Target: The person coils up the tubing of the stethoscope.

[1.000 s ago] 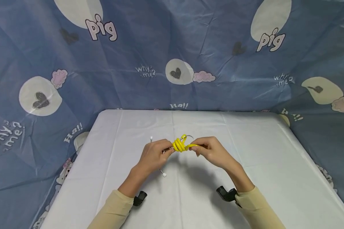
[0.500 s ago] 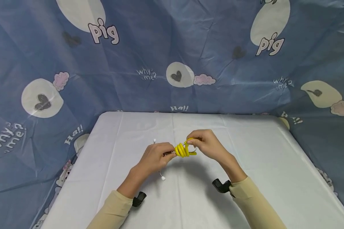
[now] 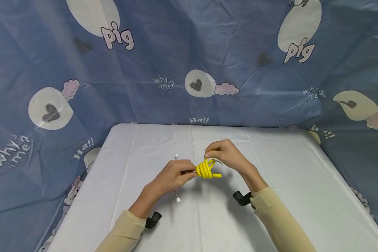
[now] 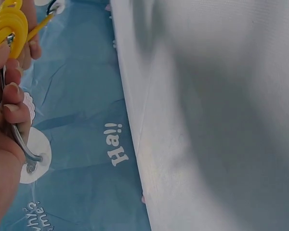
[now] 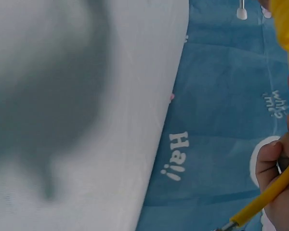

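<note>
In the head view, my left hand (image 3: pixel 174 176) grips a thin metal wire piece (image 3: pixel 176 194) with white-capped ends, thumb and fingers closed over its middle. Several turns of a smooth yellow cord (image 3: pixel 204 169) wrap the wire just right of the fingertips, with one short cord end jutting right. A curved metal hook (image 3: pixel 219 162) shows beyond the coil. My right hand (image 3: pixel 225 153) pinches the cord at the top of the coil. In the right wrist view a stretch of yellow cord (image 5: pixel 265 199) with a metal tip passes through the fingers. The left palm hides the wire's middle.
Both hands are held over a white-covered table (image 3: pixel 138 147), casting shadows on it. A blue printed cloth (image 3: pixel 245 105) hangs behind and at the sides. Black wrist mounts (image 3: pixel 242 198) stick out from both sleeves.
My right hand has moved from the right of the coil up to its top, carrying the cord round. The coil and my left hand have shifted slightly right and down.
</note>
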